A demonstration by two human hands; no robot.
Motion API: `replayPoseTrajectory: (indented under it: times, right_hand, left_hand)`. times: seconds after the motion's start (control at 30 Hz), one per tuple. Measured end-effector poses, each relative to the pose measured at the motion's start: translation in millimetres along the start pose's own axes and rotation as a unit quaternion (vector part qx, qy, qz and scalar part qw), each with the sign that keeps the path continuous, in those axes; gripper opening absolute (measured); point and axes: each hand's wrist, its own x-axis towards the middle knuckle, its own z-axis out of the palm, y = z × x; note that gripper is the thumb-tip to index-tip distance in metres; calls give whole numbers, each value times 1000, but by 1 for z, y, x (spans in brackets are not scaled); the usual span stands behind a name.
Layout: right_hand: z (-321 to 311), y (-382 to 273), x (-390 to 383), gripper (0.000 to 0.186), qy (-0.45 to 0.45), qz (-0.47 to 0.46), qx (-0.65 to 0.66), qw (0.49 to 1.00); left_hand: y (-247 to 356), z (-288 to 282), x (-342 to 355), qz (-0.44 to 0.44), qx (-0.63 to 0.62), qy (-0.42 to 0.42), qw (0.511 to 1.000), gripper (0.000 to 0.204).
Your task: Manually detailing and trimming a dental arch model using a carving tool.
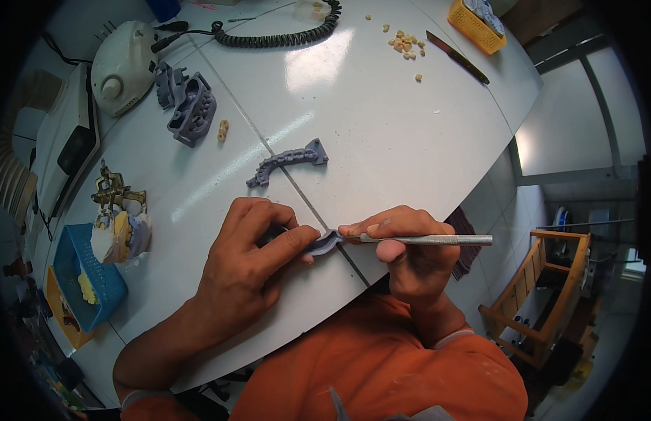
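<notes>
The left hand (252,256) lies curled on the glossy white table (381,133), thumb and fingers pinched narrow around one end of a small curved grey-blue wax piece (325,243) that rests on the tabletop between the two hands. The right hand (406,245) is closed around a slim silver metal hand tool with a knurled handle (427,239), gripped like a pen; the handle sticks out past the hand's outer side, and the working tip, hidden under the fingertips, meets the other end of the wax piece just beside the left thumb. Beyond the left hand's fingers, near but apart, lies a curved grey arch-shaped strip with a row of tooth-like bumps (287,161). Farther out past the left hand's knuckles sit two dark grey moulded dental blocks (189,105) close together, with a small cream-coloured lump (223,129) just beside them, and beyond those a rounded white motor unit with a dial (122,67) joined to a black coiled cord (283,36). To the outer side of the left hand stands a brass-coloured hinged frame holding plaster casts (118,217), next to a blue plastic basket (87,277). Well beyond the right hand lie scattered cream tooth-like bits (406,43), a long dark flat blade (457,56) and a yellow plastic basket (476,27). An orange garment (381,365) fills the space below both wrists.
</notes>
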Motion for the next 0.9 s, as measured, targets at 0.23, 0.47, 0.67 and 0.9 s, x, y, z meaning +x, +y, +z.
replayPoseTrajectory:
  times: [0.23, 0.47, 0.67, 0.9]
  right_hand:
    - [0, -1, 1, 25, 1, 1, -10, 1000]
    - [-1, -2, 2, 20, -6, 11, -8, 1000]
    - [-2, -1, 3, 19, -17, 5, -19, 1000]
    - [1, -1, -2, 23, 16, 18, 33, 999]
  left_hand:
    - [1, 1, 0, -5, -4, 1, 1000, 37]
    - [1, 1, -1, -3, 0, 7, 1000, 38]
    - [0, 2, -1, 0, 2, 13, 1000, 38]
    - [0, 1, -1, 3, 0, 3, 1000, 37]
